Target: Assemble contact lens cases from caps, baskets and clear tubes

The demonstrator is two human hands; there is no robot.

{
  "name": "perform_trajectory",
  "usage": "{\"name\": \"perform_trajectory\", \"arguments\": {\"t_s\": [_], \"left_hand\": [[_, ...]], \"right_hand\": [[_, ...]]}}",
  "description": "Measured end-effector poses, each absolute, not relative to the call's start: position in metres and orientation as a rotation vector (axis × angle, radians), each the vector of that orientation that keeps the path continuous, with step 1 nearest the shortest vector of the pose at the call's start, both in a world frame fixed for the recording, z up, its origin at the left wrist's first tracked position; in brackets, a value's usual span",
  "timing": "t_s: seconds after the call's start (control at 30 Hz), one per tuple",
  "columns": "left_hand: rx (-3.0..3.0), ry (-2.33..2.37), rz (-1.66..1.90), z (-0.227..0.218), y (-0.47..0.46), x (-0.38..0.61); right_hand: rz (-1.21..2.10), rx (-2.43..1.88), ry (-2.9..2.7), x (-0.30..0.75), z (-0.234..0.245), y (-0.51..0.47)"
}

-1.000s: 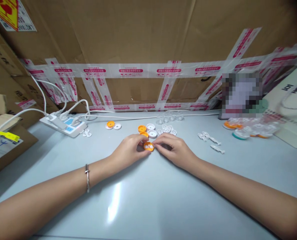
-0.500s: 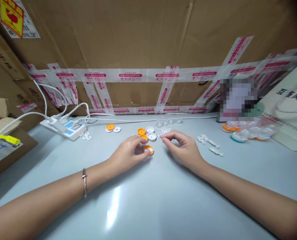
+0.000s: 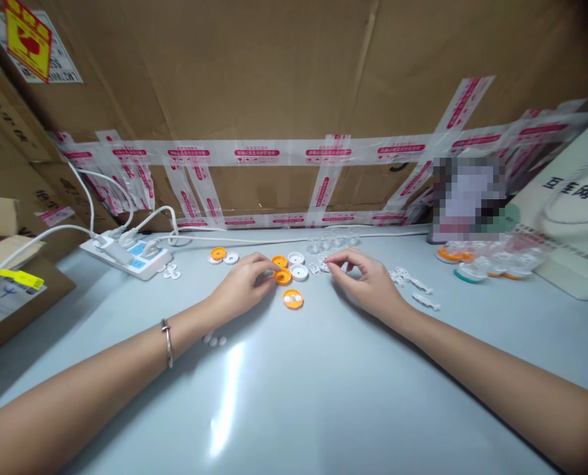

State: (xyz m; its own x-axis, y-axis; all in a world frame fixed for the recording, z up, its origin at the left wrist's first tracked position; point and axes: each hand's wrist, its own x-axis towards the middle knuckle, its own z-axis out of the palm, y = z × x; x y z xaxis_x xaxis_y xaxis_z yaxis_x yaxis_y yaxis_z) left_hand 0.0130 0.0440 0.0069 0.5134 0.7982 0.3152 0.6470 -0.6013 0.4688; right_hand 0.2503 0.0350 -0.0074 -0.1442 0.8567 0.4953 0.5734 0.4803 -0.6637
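My left hand (image 3: 241,285) pinches an orange round cap (image 3: 282,276) on the pale table (image 3: 294,389), just in front of another orange cap (image 3: 279,261) and two white caps (image 3: 298,272). A third orange cap with white inserts (image 3: 292,299) lies free on the table nearer me, between both hands. My right hand (image 3: 367,285) has its fingertips pinched on a small white plastic insert (image 3: 327,264) among several like it. A metal bangle (image 3: 167,343) sits on my left wrist.
A white power strip (image 3: 125,255) with plugged cables lies at the back left. An orange and a white cap (image 3: 223,255) lie near it. White clips (image 3: 417,287) lie to the right, a bag of caps (image 3: 491,258) beyond. Taped cardboard walls stand behind; cardboard boxes (image 3: 6,284) at left.
My left hand let go of the orange cap with inserts and moved back to pinch another orange cap. My right hand moved away to the small white inserts.
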Motion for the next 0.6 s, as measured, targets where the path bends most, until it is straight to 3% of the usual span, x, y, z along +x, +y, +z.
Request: {"name": "perform_trajectory", "arguments": {"t_s": [0.43,0.6], "left_hand": [[2.450,1.198,0.837,0.009,0.039,0.021],[2.453,1.083,0.941,0.019,0.034,0.023]], "right_hand": [[0.175,-1.142,-2.220,0.233,-0.023,0.043],[0.325,-1.022,-2.157,0.229,-0.007,0.035]]}}
